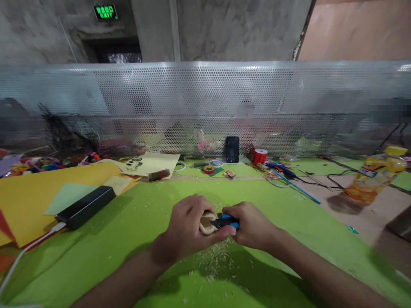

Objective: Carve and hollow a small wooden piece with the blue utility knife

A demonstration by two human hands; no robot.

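Observation:
My left hand [190,222] is closed around a pale, hollow, rounded piece [206,223] that looks like wood, its open end facing right. A blue-and-black utility knife [227,221] is gripped in my right hand [248,224], its tip end at the rim of the hollow piece. The left thumb stretches under the knife toward the right hand. Pale shavings [215,259] lie scattered on the green mat [135,252] below both hands. The knife's blade is too small to make out clearly.
A black power bank [86,207] with a white cable lies left, by yellow paper [41,194]. Behind stand a phone [233,149], a red ribbon spool [259,156], tape rolls and a blue glue gun [281,169]. A drink bottle [374,177] stands right. A perforated metal screen [192,90] closes the back.

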